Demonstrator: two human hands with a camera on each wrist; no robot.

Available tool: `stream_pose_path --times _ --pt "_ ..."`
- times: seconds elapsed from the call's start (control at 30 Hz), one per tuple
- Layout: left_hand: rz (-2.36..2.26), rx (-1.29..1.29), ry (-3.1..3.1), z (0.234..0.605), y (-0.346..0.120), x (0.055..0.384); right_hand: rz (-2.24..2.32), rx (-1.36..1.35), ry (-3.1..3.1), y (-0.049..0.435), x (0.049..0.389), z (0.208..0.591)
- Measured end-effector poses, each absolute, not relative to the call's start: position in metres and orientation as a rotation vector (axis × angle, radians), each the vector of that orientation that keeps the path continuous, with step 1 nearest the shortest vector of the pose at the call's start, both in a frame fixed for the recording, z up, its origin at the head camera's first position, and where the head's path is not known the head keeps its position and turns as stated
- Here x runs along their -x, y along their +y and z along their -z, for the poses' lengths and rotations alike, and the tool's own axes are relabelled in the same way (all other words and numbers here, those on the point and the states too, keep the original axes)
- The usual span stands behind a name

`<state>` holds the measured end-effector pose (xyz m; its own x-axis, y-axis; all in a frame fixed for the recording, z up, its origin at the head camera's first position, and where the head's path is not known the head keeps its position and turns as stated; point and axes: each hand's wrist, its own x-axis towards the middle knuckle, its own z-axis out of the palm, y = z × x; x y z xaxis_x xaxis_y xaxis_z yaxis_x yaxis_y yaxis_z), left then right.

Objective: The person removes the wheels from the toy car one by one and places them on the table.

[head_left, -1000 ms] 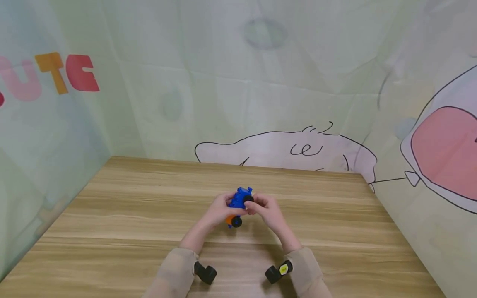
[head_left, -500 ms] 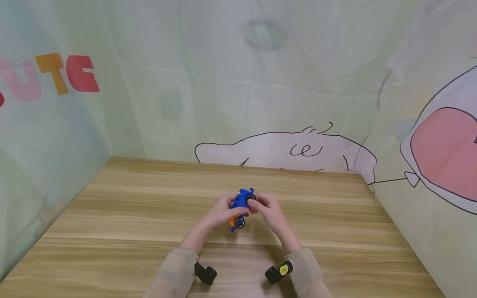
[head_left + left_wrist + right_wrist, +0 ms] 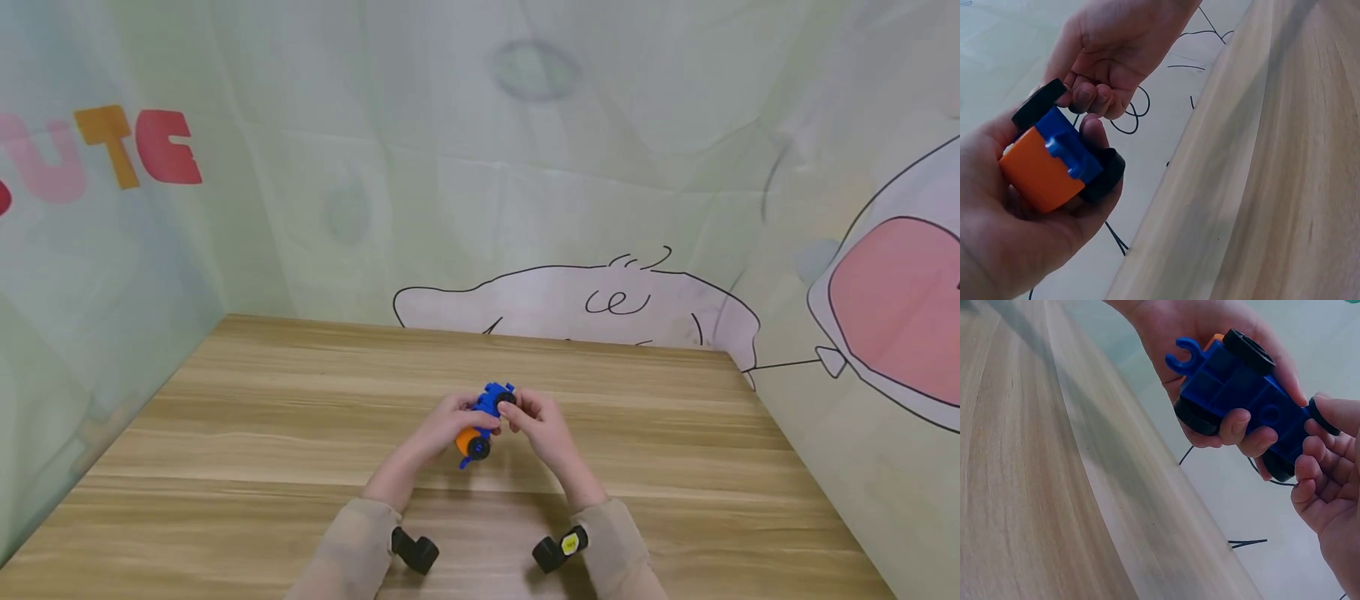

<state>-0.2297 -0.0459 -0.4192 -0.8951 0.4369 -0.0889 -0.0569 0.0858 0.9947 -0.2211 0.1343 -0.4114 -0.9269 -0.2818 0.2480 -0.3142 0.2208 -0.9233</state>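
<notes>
A blue toy car (image 3: 491, 398) with black wheels and an orange block (image 3: 1044, 170) on one end is held up off the table between both hands. My left hand (image 3: 441, 427) grips its body, thumb on one side and fingers curled across the blue underside. At the far end, my right hand (image 3: 542, 427) pinches a black wheel (image 3: 1320, 419) between thumb and index finger; its other fingers are curled beside the car. A blue hook (image 3: 1185, 355) sticks out from the orange end in the right wrist view. The left palm covers part of the body.
Below the hands lies a wood-grain table (image 3: 300, 400). Printed cloth walls (image 3: 450, 167) with cartoon drawings and letters rise behind it and at both sides. Black wrist cameras (image 3: 415, 550) sit on the sleeves.
The toy car has shifted slightly right and turned a little in the left hand, so more of its orange end shows. Both hands stay in nearly the same place, the right at the wheel.
</notes>
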Motion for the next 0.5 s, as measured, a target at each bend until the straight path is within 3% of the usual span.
stream_pose_path --times 0.17,0.3,0.5 --pt "-1.878 -0.36 1.992 0.419 -0.045 0.23 -1.81 -0.631 -2.412 0.133 0.215 0.406" --pt "-1.872 -0.343 1.996 0.419 -0.045 0.229 -1.796 -0.651 -2.383 0.135 0.226 0.423" --pt "-1.852 -0.353 1.998 0.418 -0.045 0.23 -1.788 -0.666 -2.382 0.133 0.215 0.407"
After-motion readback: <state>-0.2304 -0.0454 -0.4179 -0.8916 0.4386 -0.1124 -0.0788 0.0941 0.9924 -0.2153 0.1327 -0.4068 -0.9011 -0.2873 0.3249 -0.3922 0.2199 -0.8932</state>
